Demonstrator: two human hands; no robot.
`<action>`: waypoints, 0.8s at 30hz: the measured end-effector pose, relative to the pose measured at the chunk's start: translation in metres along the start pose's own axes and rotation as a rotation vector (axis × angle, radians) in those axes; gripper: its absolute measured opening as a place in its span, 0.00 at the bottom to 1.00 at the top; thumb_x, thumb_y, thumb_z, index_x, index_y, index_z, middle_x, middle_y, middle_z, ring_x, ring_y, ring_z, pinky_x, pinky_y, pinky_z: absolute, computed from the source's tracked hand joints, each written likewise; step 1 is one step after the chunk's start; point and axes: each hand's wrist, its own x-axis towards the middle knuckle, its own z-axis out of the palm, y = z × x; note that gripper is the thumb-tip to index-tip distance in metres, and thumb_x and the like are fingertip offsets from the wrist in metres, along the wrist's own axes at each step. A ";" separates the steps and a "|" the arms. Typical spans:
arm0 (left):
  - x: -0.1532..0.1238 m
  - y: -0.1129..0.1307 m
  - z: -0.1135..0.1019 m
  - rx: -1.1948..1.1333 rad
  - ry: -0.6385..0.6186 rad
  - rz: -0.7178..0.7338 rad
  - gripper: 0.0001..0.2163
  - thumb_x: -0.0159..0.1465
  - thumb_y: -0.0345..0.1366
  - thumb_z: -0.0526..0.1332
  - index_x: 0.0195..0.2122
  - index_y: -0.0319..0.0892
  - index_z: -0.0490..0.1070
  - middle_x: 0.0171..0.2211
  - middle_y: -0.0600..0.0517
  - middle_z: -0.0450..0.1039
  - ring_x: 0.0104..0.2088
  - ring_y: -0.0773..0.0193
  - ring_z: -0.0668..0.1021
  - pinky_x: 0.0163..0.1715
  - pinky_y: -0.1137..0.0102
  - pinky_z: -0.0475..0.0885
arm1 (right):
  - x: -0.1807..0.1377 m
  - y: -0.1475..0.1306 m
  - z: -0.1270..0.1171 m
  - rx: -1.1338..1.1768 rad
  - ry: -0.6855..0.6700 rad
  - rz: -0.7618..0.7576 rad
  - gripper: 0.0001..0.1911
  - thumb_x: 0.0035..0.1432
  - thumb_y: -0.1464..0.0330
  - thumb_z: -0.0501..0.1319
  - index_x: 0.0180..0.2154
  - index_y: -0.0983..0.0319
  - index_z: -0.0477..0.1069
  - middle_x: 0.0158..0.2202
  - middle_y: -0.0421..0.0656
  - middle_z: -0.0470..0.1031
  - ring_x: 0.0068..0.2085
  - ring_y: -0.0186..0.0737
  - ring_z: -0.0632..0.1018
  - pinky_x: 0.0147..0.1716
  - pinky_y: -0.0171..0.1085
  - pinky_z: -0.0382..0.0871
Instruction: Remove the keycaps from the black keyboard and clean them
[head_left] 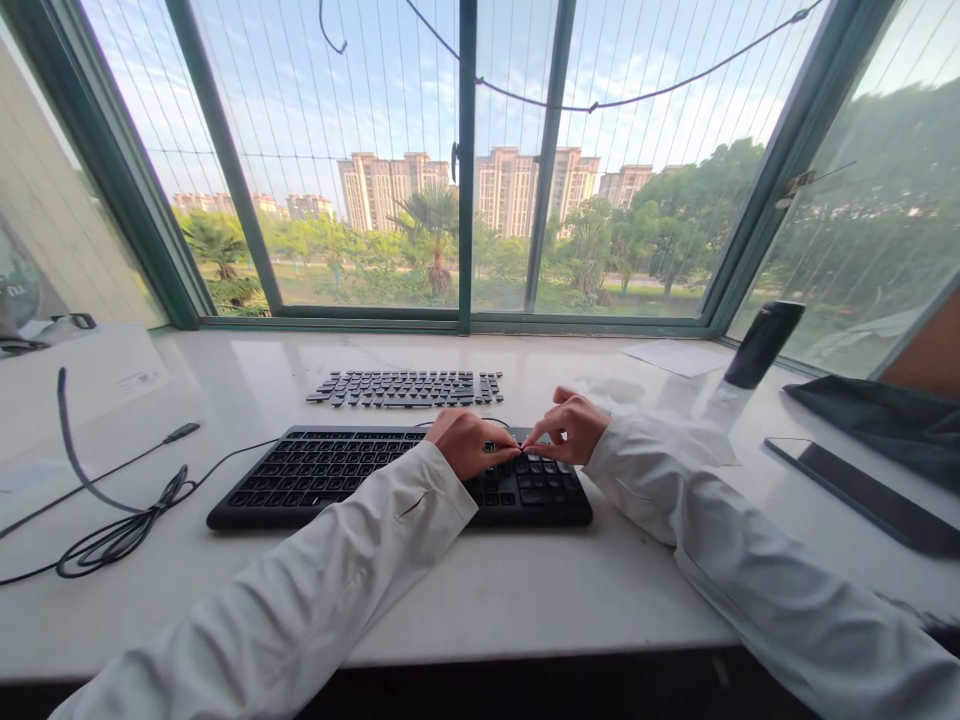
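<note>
A black keyboard (300,510) lies on the white counter, its left and middle parts showing bare key sockets. At its right end the number pad (544,482) appears to carry keycaps. My left hand (466,443) is over the keyboard's right half, thumb and forefinger pinched together. Just right of it, my right hand (570,428) meets it with fingertips closed at the same spot, above the number pad's upper left corner. Whatever the fingertips hold is too small and dark to make out. Behind the keyboard, loose black keycaps (405,388) are laid out in rows.
A coiled black cable (154,510) lies left of the keyboard. To the right are a phone (862,490), a dark cloth or bag (885,420), a black-topped bottle (765,345) and crumpled clear plastic (675,425). A window (466,200) stands behind the counter (525,610).
</note>
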 end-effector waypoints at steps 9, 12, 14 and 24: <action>0.001 0.002 -0.003 0.191 -0.027 0.075 0.14 0.60 0.51 0.54 0.34 0.57 0.78 0.24 0.54 0.78 0.23 0.66 0.75 0.21 0.73 0.52 | 0.002 -0.005 -0.003 -0.017 -0.042 0.013 0.10 0.51 0.59 0.62 0.29 0.56 0.79 0.14 0.35 0.70 0.18 0.26 0.64 0.35 0.37 0.53; 0.002 0.002 -0.004 0.183 -0.051 0.108 0.13 0.60 0.50 0.54 0.35 0.57 0.78 0.24 0.54 0.78 0.22 0.67 0.74 0.20 0.73 0.51 | 0.003 -0.006 -0.004 -0.028 -0.048 -0.028 0.09 0.51 0.59 0.62 0.29 0.55 0.79 0.14 0.35 0.70 0.18 0.26 0.65 0.35 0.37 0.53; 0.002 0.002 -0.006 0.200 -0.077 0.139 0.13 0.60 0.49 0.54 0.34 0.57 0.78 0.23 0.54 0.78 0.21 0.67 0.74 0.20 0.73 0.49 | 0.003 -0.007 -0.005 -0.044 -0.047 -0.070 0.09 0.50 0.60 0.62 0.28 0.55 0.79 0.14 0.35 0.70 0.18 0.26 0.65 0.35 0.37 0.53; 0.000 0.019 -0.021 0.245 -0.060 0.199 0.14 0.59 0.44 0.51 0.31 0.54 0.78 0.19 0.52 0.75 0.20 0.65 0.73 0.20 0.73 0.52 | 0.002 -0.029 -0.017 -0.213 -0.151 -0.217 0.15 0.56 0.66 0.54 0.20 0.60 0.71 0.17 0.38 0.72 0.22 0.30 0.66 0.38 0.39 0.53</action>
